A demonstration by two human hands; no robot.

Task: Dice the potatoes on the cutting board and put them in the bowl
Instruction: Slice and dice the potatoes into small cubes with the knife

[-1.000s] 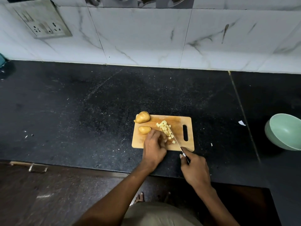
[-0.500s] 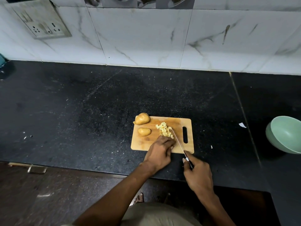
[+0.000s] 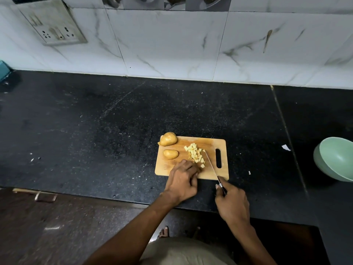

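A wooden cutting board (image 3: 210, 144) lies on the black counter. Two unpeeled potato pieces (image 3: 168, 139) (image 3: 170, 154) sit at its left end. A heap of diced potato (image 3: 195, 154) lies in the middle. My left hand (image 3: 182, 180) rests on the board's near edge, fingers bent, their tips against the near end of the heap and hidden. My right hand (image 3: 232, 203) grips the handle of a knife (image 3: 211, 165); its blade lies along the right side of the dice, tip pointing away. A pale green bowl (image 3: 336, 161) stands tilted at the far right, nothing visible in it.
The tiled wall with a socket plate (image 3: 53, 23) runs behind the counter. Small white scraps (image 3: 286, 147) lie right of the board and at the left (image 3: 31, 159). The counter's front edge passes under my wrists; a floor and a foot show below.
My left hand has drawn back from the heap toward the board's near edge, uncovering the dice. The knife blade moved to the right side of the pile.
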